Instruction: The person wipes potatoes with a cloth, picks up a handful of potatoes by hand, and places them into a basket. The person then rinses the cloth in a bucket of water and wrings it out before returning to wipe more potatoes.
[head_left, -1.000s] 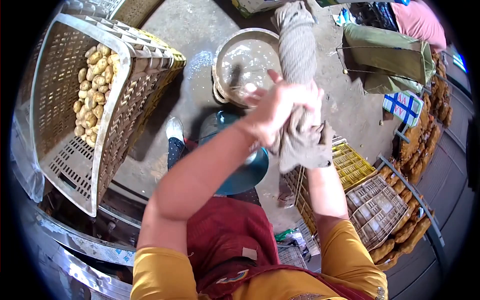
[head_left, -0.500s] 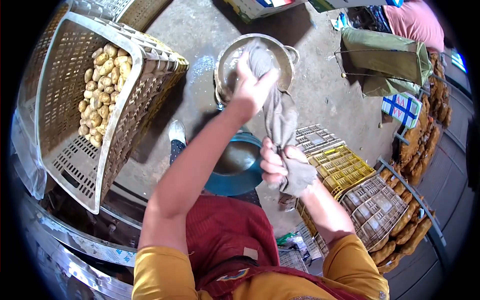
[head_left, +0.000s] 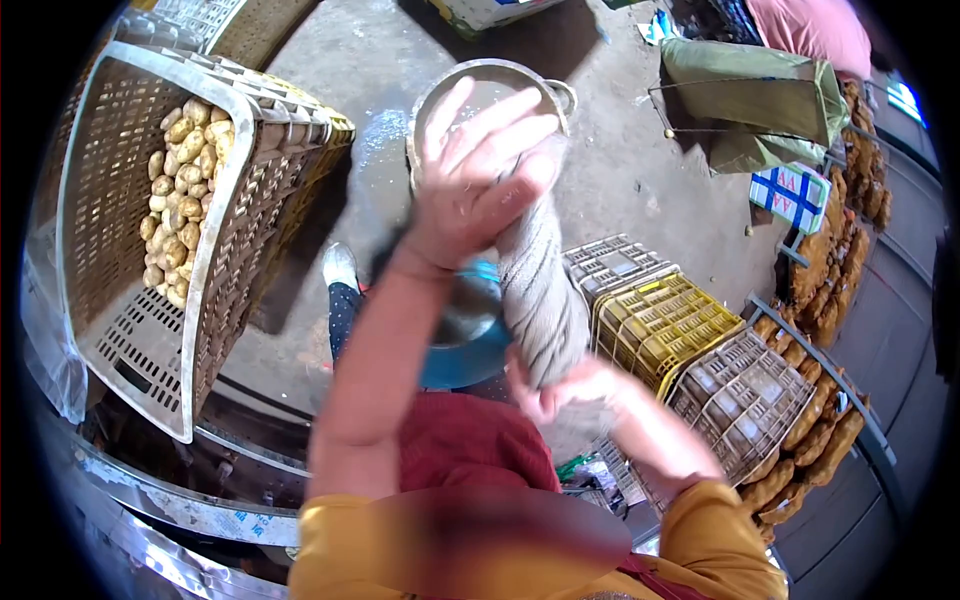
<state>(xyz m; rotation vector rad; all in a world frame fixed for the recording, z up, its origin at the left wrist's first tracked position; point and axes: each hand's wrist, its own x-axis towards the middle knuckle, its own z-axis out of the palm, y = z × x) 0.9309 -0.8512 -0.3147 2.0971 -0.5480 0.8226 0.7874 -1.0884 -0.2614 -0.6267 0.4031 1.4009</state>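
One grey cloth [head_left: 541, 285] is twisted, not yet released; I have my left hand [head_left: 475, 190] spread by its far end, right hand [head_left: 588, 384] gripping the near.

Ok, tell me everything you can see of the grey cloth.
The grey cloth is a long, thick roll, its surface ridged with slanting twists. It looks soft and woven; whether it is wet I cannot tell. It is held up at a slant, its far end partly hidden by the open left hand, its near end in the right hand, where blur hides detail.
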